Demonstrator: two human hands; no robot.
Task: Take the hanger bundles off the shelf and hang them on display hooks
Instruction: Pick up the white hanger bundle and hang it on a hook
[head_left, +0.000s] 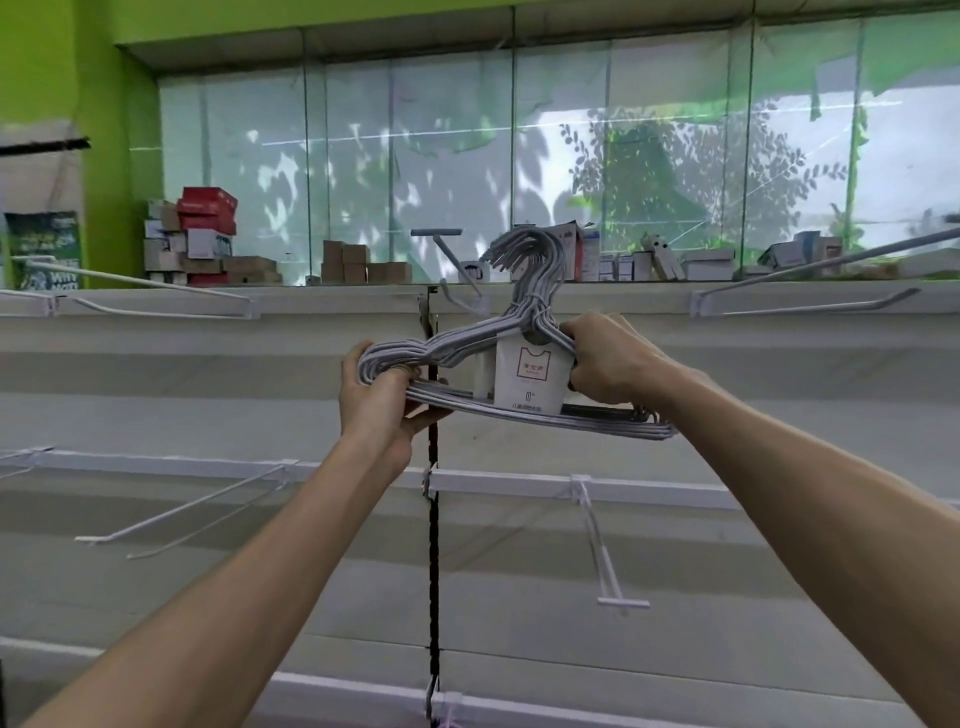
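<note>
White slatted panel (208, 374), wire hanger bundle (519, 332)

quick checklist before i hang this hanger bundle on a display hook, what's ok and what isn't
1. Left hand grips the bundle's left end: ok.
2. Right hand grips it near the neck, beside the paper label: ok.
3. Hanger bundle held together, hook tops upright and aligned: ok.
4. Display hook straight ahead carries nothing: ok.
5. Hook tops already over that display hook: not ok, the bundle is in front of it.
6. Whether the hook tops are level with the display hook's tip: cannot tell from this view.
</note>
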